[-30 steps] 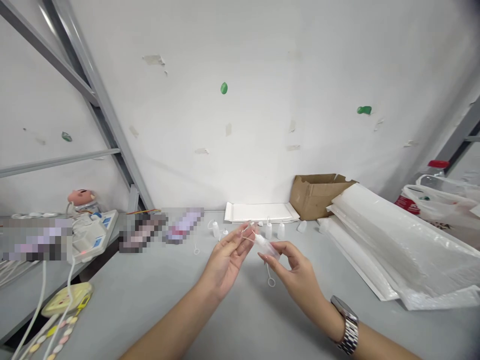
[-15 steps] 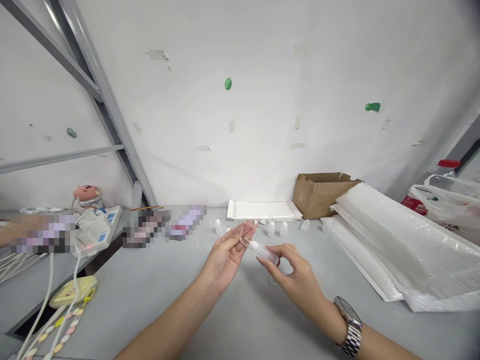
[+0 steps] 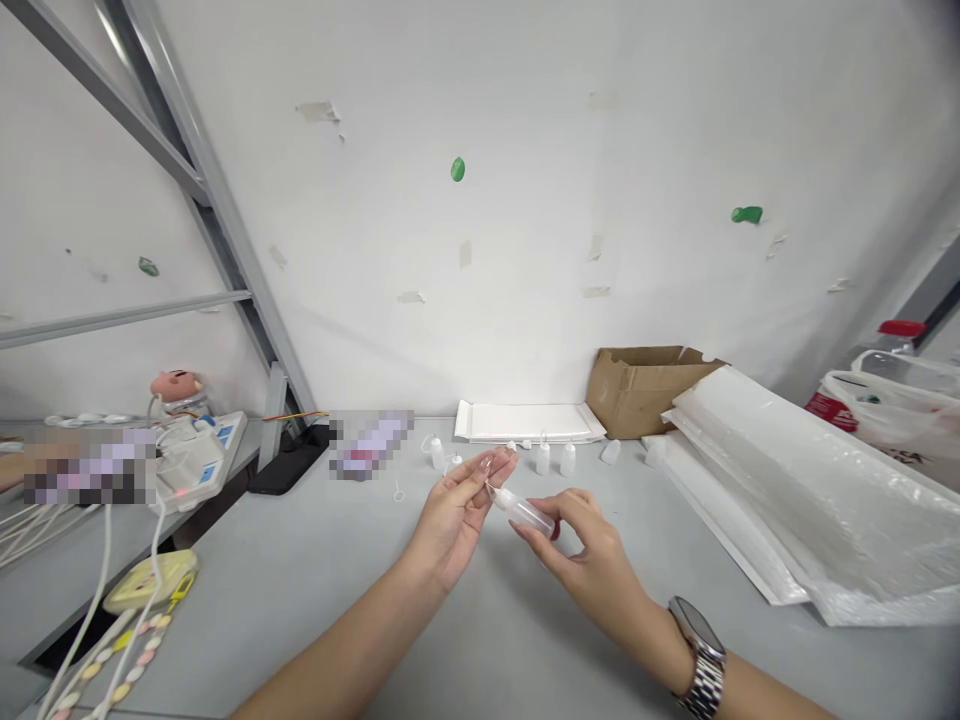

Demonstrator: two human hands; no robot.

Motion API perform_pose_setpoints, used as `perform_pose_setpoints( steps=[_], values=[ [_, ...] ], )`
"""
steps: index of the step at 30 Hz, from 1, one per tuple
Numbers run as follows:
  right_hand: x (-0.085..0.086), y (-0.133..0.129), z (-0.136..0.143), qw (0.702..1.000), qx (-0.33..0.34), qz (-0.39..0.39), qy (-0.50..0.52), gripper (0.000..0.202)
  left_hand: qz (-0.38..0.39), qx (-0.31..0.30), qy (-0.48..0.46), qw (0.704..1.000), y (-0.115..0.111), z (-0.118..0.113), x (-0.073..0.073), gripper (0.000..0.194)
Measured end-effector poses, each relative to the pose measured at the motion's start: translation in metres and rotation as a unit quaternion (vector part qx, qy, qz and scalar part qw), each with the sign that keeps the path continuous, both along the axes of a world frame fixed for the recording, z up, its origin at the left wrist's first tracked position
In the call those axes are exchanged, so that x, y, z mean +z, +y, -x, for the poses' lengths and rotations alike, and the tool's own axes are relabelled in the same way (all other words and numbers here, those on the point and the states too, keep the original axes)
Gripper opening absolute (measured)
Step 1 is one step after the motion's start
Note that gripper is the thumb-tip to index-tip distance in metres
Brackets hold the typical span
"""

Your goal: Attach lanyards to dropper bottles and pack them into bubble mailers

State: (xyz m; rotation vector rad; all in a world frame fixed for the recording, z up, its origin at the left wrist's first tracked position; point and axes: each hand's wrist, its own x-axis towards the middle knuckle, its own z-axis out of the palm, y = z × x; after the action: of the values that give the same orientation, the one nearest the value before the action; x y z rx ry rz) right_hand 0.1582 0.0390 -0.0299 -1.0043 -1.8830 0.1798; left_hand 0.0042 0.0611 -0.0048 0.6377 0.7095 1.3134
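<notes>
My right hand (image 3: 581, 535) grips a small translucent squeeze bottle (image 3: 527, 512) between thumb and fingers. The bottle lies tilted, with its narrow tip pointing up and left at my left hand (image 3: 457, 515). My left thumb and forefinger are pinched on a thin clear strip (image 3: 490, 489) right at the tip; its far end is hidden by the fingers. Beyond my hands stand similar small bottles, one (image 3: 437, 453) with a looped strap, another (image 3: 542, 458) and a third (image 3: 568, 459). A clear ring piece (image 3: 399, 492) lies left of my left hand.
A flat white box (image 3: 529, 420) and an open cardboard box (image 3: 637, 390) stand against the wall. Bubble mailers (image 3: 817, 500) pile up at the right. Far left are a black phone (image 3: 291, 462), a power strip (image 3: 199, 465) and cables. A tilted bottle (image 3: 610, 452) sits farther right.
The bottle's tip has shifted slightly left, closer to my left fingers, and the clear loop shows less. My left hand has barely moved.
</notes>
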Motion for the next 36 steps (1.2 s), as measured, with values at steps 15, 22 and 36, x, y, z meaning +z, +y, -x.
perform_pose_setpoints(
  steps=[15,22,36],
  values=[
    [0.0018,-0.0024,0.0002,1.0,-0.007,-0.002,-0.009,0.015,-0.087,0.043,0.067,0.993,-0.002,-0.0006,-0.0019,0.033],
    [-0.0013,-0.0024,-0.0002,1.0,-0.002,0.008,-0.018,0.016,-0.116,0.037,0.136,0.983,-0.0006,-0.0018,-0.0048,0.04],
    [-0.0003,-0.0012,-0.0001,0.997,-0.011,0.076,0.02,0.019,-0.075,0.008,0.121,0.99,-0.0022,-0.0019,-0.0012,0.024]
  ],
)
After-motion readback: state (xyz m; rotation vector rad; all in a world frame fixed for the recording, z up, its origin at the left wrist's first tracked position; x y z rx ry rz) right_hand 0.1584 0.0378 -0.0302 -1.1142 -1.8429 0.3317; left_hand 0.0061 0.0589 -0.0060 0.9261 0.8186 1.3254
